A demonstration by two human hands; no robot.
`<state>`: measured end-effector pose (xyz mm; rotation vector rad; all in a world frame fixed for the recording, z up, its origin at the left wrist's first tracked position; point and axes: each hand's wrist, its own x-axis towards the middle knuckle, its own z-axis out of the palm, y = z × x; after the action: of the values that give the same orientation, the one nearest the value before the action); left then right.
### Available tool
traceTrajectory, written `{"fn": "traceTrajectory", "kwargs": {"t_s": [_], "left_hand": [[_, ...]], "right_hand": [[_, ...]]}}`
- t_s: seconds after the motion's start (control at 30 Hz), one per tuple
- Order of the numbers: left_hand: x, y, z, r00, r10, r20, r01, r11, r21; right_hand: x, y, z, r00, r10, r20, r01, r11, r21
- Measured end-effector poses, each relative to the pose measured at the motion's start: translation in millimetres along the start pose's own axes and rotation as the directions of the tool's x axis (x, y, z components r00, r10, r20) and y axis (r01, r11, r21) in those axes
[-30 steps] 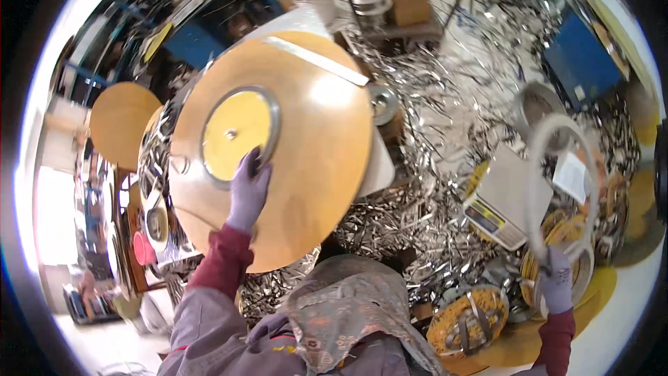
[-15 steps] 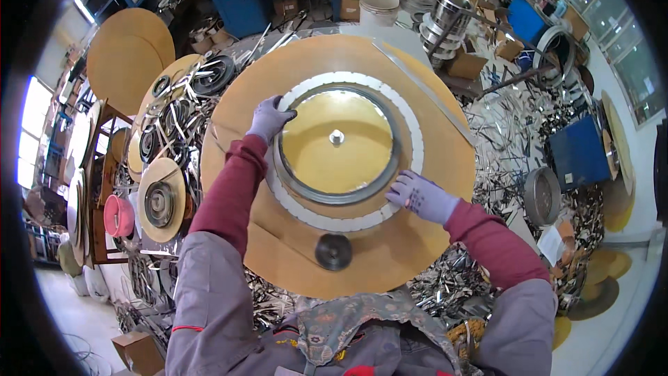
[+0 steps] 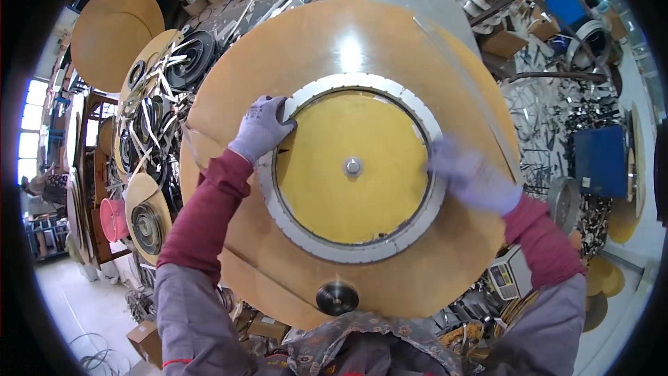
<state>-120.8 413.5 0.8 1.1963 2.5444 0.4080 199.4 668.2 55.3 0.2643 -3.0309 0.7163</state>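
A pale grey-white ring (image 3: 287, 221) with a notched outer rim lies around a yellow disc (image 3: 327, 198), close to its edge. From the middle of the disc stands a short silver knob (image 3: 353, 166). My left hand (image 3: 261, 127), in a light purple glove, is at the ring's upper left with curled fingers and thumb on the rim. My right hand (image 3: 476, 174), gloved alike, is at the ring's right side and smeared by motion, so its fingers cannot be made out. All this rests on a large tan round board (image 3: 243, 63).
A small dark coil (image 3: 337, 297) lies near the board's front edge. Long straight strips (image 3: 466, 80) lie on the board's right part. Metal strips and coils (image 3: 191, 59) heap up at the left. At the right stand a blue box (image 3: 600, 160) and a small scale (image 3: 510, 275).
The dark grey band seen raised inside the white ring no longer stands up there; the white ring now hugs the yellow disc. My right hand has shifted outward and blurs. The view has tilted.
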Motion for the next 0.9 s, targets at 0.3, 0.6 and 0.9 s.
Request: {"fn": "traceTrajectory", "kwargs": {"t_s": [0.3, 0.6, 0.9], "left_hand": [[106, 70, 6, 0.845, 0.499, 0.192, -0.493, 0.866, -0.082], [123, 101, 12, 0.79, 0.558, 0.253, -0.57, 0.821, -0.029], [131, 92, 19, 0.789, 0.561, 0.249, -0.54, 0.827, -0.154]], "right_hand": [[25, 262, 5, 0.694, 0.688, -0.213, -0.66, 0.726, 0.194], [3, 369, -105, 0.644, 0.744, -0.177, -0.612, 0.641, 0.463], [85, 239, -27, 0.948, 0.089, -0.304, -0.18, 0.941, -0.287]]}}
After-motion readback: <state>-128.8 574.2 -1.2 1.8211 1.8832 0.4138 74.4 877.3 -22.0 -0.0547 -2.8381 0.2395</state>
